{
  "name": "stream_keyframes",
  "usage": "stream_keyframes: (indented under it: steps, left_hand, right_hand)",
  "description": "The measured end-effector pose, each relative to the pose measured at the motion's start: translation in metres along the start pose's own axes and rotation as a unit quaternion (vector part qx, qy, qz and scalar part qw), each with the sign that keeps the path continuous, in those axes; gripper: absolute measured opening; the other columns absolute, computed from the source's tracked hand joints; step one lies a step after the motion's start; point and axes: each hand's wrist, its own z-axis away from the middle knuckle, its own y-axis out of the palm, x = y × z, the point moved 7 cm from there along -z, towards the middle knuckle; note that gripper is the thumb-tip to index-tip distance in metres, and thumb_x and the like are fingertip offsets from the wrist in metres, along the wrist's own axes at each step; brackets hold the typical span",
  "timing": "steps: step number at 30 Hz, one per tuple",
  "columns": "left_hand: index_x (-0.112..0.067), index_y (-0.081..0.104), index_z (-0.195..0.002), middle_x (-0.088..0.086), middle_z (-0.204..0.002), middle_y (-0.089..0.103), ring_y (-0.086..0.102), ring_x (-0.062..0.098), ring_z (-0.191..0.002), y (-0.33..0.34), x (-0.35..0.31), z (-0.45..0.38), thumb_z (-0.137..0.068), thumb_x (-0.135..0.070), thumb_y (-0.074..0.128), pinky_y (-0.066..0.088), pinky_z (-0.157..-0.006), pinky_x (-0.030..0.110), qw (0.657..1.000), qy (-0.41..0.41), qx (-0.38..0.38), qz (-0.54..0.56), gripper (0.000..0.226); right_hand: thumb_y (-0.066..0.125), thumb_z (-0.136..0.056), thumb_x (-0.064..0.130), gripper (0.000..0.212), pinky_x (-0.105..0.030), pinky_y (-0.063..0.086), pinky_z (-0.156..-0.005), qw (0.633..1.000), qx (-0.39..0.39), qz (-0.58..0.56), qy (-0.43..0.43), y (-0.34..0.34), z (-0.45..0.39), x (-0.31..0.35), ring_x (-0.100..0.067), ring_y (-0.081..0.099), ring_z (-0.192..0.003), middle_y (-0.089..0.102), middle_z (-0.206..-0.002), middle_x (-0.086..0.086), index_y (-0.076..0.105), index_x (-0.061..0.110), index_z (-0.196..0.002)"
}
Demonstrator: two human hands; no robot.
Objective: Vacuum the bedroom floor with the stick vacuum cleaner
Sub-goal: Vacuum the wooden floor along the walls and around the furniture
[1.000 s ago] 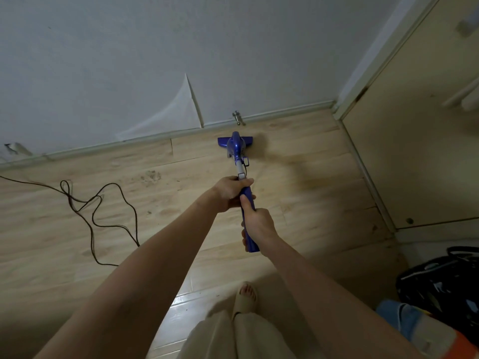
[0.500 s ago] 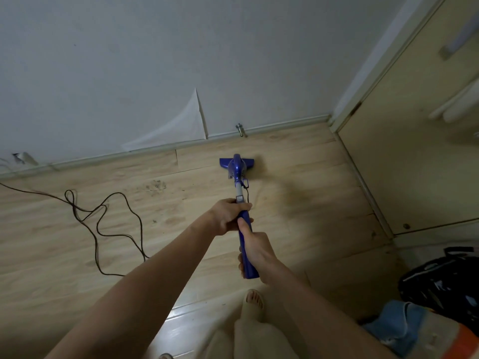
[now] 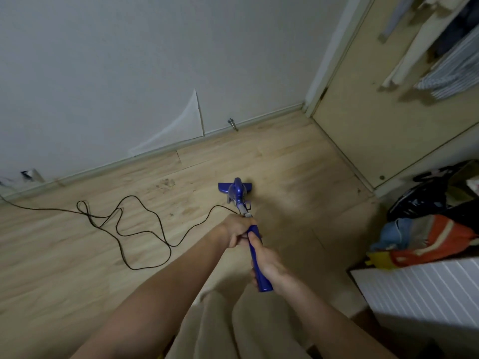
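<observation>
Head view: vacuum (image 3: 237, 194) pulled back from the far wall (image 3: 129, 60), its head now resting on the middle planks instead of just beside the skirting; more of the black cord (image 3: 145, 229) lying in sight at the left. Probably a backward stroke of the sweep, so the strip of floor (image 3: 64, 268) along the wall looks covered, while the near and left boards seem not yet done.

Left hand (image 3: 237, 230) gripping the blue handle higher up, fingers curled round it. Right hand (image 3: 269, 265) gripping lower, near the handle's end, thumb laid along the top.

Counted: one vacuum, two hands, one cord with several loops, one door (image 3: 383, 112) at the right, one small door stopper (image 3: 232, 123) at the skirting, one heap of clothes (image 3: 425, 237) at the near right.
</observation>
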Motion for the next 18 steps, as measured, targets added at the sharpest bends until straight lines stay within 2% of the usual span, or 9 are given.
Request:
stream_keyframes:
  steps: [3, 6, 9, 13, 16, 18]
  left_hand:
    - [-0.006, 0.055, -0.089, 0.011, -0.077, 0.062, 0.064, 0.021, -0.069, 0.007, 0.026, 0.023, -0.092, -0.008, 0.056, 0.057, -0.065, 0.033, 1.000, 0.000, 0.002, -0.009, 0.004]
    - [-0.008, 0.054, -0.085, 0.012, -0.079, 0.062, 0.062, 0.022, -0.072, 0.017, 0.046, 0.044, -0.093, -0.010, 0.055, 0.056, -0.073, 0.037, 1.000, 0.001, 0.005, -0.018, 0.008]
    - [-0.008, 0.054, -0.086, 0.012, -0.076, 0.063, 0.064, 0.021, -0.069, 0.027, 0.065, 0.069, -0.093, -0.009, 0.055, 0.056, -0.063, 0.032, 1.000, -0.001, 0.008, -0.027, 0.007]
    - [-0.007, 0.055, -0.089, 0.011, -0.073, 0.063, 0.064, 0.019, -0.067, 0.036, 0.086, 0.102, -0.092, -0.011, 0.056, 0.056, -0.060, 0.028, 1.000, 0.007, 0.014, -0.004, 0.006]
    - [-0.003, 0.056, -0.099, 0.014, -0.081, 0.065, 0.064, 0.021, -0.071, 0.042, 0.103, 0.121, -0.091, -0.011, 0.058, 0.057, -0.061, 0.028, 0.999, 0.002, 0.016, 0.036, 0.011]
    - [-0.003, 0.056, -0.095, 0.015, -0.085, 0.064, 0.063, 0.021, -0.073, 0.050, 0.116, 0.131, -0.091, -0.011, 0.058, 0.057, -0.068, 0.031, 0.999, -0.010, 0.019, 0.044, 0.009]
  right_hand:
    - [0.042, -0.091, 0.067, 0.062, -0.024, 0.044, -0.043, 1.000, -0.015, -0.002, 0.012, 0.002, 0.027, -0.028, -0.018, 0.050, -0.041, 0.053, -0.056, -0.007, 0.052, 0.008, -0.078]
    - [0.040, -0.092, 0.067, 0.062, -0.023, 0.043, -0.041, 1.000, -0.022, -0.002, 0.018, 0.001, 0.055, -0.051, -0.017, 0.049, -0.041, 0.052, -0.058, -0.007, 0.053, 0.006, -0.086]
    - [0.039, -0.093, 0.065, 0.061, -0.022, 0.041, -0.038, 1.000, -0.018, -0.008, 0.020, 0.001, 0.084, -0.070, -0.016, 0.049, -0.040, 0.052, -0.059, -0.007, 0.054, 0.006, -0.096]
    - [0.040, -0.094, 0.062, 0.059, -0.022, 0.044, -0.039, 1.000, 0.012, 0.013, 0.012, -0.007, 0.120, -0.084, -0.015, 0.051, -0.039, 0.055, -0.060, -0.007, 0.056, 0.008, -0.110]
    - [0.043, -0.094, 0.061, 0.058, -0.023, 0.045, -0.040, 0.999, 0.035, 0.029, 0.003, -0.016, 0.142, -0.094, -0.014, 0.053, -0.039, 0.057, -0.060, -0.007, 0.056, 0.007, -0.107]
    - [0.045, -0.093, 0.062, 0.058, -0.023, 0.045, -0.041, 0.999, 0.041, 0.030, 0.011, -0.021, 0.153, -0.107, -0.014, 0.053, -0.040, 0.057, -0.060, -0.007, 0.057, 0.006, -0.102]
